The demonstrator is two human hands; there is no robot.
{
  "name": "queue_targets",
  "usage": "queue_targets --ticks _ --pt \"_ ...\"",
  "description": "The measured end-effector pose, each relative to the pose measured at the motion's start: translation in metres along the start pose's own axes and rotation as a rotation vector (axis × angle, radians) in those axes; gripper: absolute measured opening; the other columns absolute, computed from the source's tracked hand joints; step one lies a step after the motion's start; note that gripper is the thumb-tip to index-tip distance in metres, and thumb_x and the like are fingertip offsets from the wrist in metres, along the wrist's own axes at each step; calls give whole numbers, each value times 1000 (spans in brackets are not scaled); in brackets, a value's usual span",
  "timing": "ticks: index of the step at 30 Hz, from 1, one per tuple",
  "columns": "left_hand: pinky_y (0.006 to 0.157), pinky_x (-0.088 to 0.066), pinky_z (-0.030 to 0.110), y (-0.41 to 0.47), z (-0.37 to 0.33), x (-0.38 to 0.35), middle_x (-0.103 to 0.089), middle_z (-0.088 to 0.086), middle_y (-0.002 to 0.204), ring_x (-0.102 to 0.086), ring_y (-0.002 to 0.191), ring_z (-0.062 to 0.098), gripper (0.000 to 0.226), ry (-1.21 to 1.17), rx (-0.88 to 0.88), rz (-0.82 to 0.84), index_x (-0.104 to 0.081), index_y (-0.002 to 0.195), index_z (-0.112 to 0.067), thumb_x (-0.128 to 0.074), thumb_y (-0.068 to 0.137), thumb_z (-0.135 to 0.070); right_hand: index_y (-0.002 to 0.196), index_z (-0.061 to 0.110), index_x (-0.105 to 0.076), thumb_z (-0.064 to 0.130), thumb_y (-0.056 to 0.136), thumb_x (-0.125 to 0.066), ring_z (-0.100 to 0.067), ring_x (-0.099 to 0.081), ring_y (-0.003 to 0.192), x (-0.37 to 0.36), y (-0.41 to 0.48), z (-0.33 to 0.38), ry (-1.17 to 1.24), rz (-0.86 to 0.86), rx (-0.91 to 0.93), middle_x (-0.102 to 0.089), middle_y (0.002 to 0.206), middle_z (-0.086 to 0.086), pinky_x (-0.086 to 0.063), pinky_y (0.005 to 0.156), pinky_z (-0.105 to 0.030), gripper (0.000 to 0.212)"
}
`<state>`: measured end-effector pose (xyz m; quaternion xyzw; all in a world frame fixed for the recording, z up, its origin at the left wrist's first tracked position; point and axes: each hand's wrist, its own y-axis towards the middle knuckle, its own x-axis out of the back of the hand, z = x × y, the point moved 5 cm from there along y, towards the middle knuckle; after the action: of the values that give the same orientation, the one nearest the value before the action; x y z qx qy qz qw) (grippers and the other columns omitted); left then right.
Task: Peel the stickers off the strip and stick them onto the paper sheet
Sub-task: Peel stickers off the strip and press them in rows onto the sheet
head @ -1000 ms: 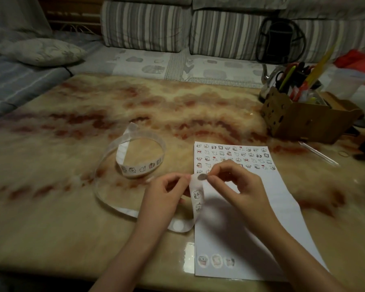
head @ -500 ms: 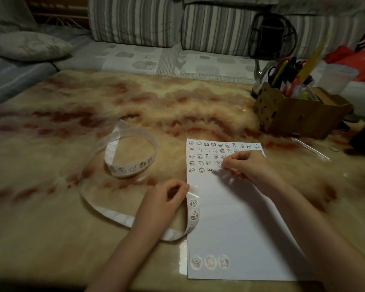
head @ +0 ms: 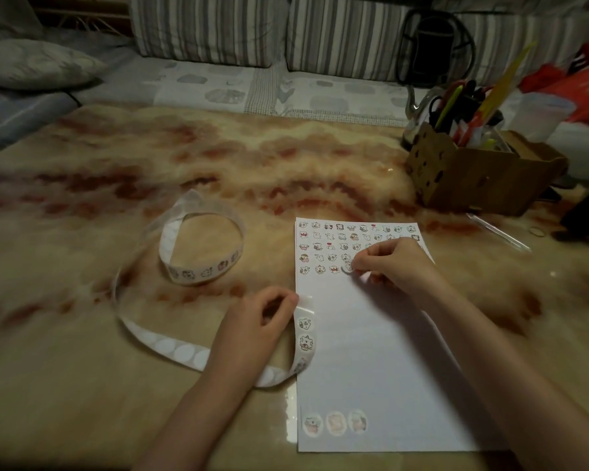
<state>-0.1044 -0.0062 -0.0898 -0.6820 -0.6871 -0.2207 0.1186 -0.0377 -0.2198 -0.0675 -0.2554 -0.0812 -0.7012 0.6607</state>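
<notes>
A white paper sheet point(head: 361, 351) lies on the table, with several rows of small cartoon stickers at its top and three larger round ones near its bottom left. My right hand point(head: 395, 263) pinches a small round sticker point(head: 348, 266) at the end of the lowest row, its edge on the paper. My left hand point(head: 257, 326) grips the end of the long white sticker strip point(head: 170, 348), which loops away to the left. Two stickers show on the strip just right of that hand.
A brown cardboard box point(head: 470, 175) full of pens and scissors stands at the back right, with a clear pen point(head: 497, 231) lying in front of it. A translucent cup point(head: 541, 117) sits behind the box. Striped cushions line the far side of the table.
My right hand peeled a sticker from the strip end, carried it up to the sticker rows and now sets it down. My left hand stayed on the strip.
</notes>
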Motion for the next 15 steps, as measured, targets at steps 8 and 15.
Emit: queue_targets --ticks 8,15 --pt "67 -46 18 -1 -1 0 -70 -12 76 -63 73 0 17 -4 -14 3 -63 74 -33 -60 89 -26 73 8 -75 8 76 -71 1 -44 34 -1 2 -1 -42 -20 2 -65 50 11 -30 36 -10 5" --pt "65 -45 14 -1 -1 0 -70 -12 76 -63 73 -1 18 -8 -21 8 -62 73 -34 -61 89 -24 72 6 -75 7 75 -71 0 -44 35 -2 3 -1 -52 -22 8 -66 52 9 -29 36 -10 5"
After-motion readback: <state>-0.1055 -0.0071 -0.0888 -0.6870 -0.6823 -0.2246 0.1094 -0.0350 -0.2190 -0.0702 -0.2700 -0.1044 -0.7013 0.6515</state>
